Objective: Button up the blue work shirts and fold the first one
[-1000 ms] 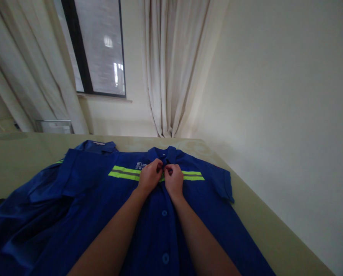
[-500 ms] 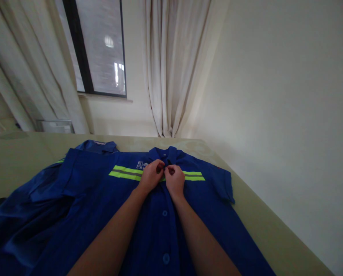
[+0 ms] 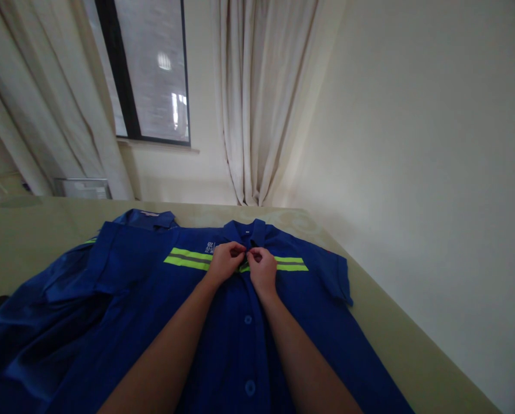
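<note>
A blue shirt point(image 3: 326, 322) with a yellow-green and grey stripe across its chest lies front up, collar at the far end. My left hand point(image 3: 227, 261) pinches the shirt's front opening just below the collar, beside the white print. Close against it, my right hand point(image 3: 263, 269) pinches the other side of the opening. The fingertips of both hands nearly meet; the small piece of cloth or button between them is too small to tell. Below my hands, a button point(image 3: 248, 319) and a larger-looking button point(image 3: 250, 387) show on the front strip.
Another blue garment point(image 3: 58, 282) lies bunched at the left, partly under the shirt. Both rest on a pale green table point(image 3: 395, 305), whose right edge runs along a white wall point(image 3: 434, 144). Curtains point(image 3: 257, 103) and a window point(image 3: 153, 63) stand beyond the far edge.
My left hand has shifted slightly, its fingers now flatter over the front opening. My right hand has barely moved. The garments lie as before.
</note>
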The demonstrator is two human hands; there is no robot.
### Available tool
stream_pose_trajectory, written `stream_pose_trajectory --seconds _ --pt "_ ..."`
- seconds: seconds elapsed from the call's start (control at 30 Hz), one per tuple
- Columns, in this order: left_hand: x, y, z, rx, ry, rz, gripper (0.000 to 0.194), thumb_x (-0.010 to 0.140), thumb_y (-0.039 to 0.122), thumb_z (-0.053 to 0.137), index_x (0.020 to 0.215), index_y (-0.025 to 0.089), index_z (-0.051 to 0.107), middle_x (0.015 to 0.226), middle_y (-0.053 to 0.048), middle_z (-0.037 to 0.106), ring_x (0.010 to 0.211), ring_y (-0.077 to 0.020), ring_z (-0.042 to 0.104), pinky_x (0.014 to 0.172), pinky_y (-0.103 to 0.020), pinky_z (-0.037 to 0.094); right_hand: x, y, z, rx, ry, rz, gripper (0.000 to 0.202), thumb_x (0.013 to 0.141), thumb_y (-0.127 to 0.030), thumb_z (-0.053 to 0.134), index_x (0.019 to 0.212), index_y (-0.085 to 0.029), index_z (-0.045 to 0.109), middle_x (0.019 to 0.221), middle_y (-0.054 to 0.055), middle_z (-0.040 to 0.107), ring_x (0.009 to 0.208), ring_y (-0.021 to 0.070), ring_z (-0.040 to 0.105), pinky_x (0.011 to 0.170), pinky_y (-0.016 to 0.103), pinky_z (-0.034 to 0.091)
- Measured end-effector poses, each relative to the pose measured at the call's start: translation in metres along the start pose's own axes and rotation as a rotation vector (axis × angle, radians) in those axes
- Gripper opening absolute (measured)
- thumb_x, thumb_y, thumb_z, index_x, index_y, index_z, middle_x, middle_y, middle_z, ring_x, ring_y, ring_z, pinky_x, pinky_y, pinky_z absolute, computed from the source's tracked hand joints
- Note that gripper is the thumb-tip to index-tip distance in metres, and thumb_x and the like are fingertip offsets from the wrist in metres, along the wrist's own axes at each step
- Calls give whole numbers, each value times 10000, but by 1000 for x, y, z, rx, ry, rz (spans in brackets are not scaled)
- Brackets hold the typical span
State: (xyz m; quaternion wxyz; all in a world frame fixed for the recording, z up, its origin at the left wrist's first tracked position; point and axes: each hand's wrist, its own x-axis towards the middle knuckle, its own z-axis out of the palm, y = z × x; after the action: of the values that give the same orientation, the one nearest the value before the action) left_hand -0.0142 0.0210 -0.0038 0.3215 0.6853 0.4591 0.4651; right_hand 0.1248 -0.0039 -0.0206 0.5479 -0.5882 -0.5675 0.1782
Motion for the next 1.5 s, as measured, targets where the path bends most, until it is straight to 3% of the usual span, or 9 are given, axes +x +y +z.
stream_pose_trajectory --seconds 0.23,0.7,0.87,1.0,1.2,1.37,1.43,1.5 --pt "3 -5 -1 -59 -22 -41 210 765 312 719 885 158 796 857 -65 815 797 -222 765 739 -293 599 0 1 0 -73 -9 -23 100 798 -205 646 858 -176 721 856 60 732 756 209 672 720 301 512" --pt "5 -8 -3 -46 29 -136 211 736 288 710 862 131 776 808 -77 809 738 -208 757 670 -272 587 -2 -7 -3 -86 -9 -38 93 815 -252 664 852 -213 739 850 37 739 781 209 673 740 300 496" --pt "4 -2 -3 102 30 -105 148 760 250 687 839 149 764 789 -65 797 733 -205 741 683 -285 565 0 -6 -3 -68 -6 -39 84 809 -259 653 812 -208 719 825 34 735 753 201 664 708 292 488" --pt "-3 5 -2 267 19 -14 98 789 235 682 842 187 750 775 -47 767 747 -214 707 763 -326 535 2 -2 -1 -45 -34 43 108 809 -279 646 797 -203 722 766 34 741 693 196 665 643 281 490" --pt "-10 13 -5 543 -18 157 131 922 256 609 984 223 720 994 -67 754 950 -232 689 861 -311 496 4 3 2 24 -36 55 227 876 -318 556 854 -202 750 809 45 770 732 205 695 669 283 521" --pt "-11 13 -3 773 13 73 318 1020 230 389 1145 195 679 1023 -116 762 947 -258 708 831 -337 508 2 2 -3 -64 77 60 293 888 -247 500 1053 -204 739 857 42 762 778 214 695 719 298 514" --pt "-10 11 -1 797 -3 80 365 1002 193 386 1278 178 624 1097 -132 752 1017 -264 697 876 -346 505 2 1 -3 -144 43 67 285 880 -215 517 1056 -213 741 890 44 767 814 218 698 748 307 506" --pt "-10 9 0 819 -45 95 422 977 154 387 1348 159 586 1171 -143 736 1093 -263 678 939 -348 494 3 0 -2 -247 -85 0 261 879 -197 542 1017 -232 760 1008 50 775 929 231 693 827 326 497"
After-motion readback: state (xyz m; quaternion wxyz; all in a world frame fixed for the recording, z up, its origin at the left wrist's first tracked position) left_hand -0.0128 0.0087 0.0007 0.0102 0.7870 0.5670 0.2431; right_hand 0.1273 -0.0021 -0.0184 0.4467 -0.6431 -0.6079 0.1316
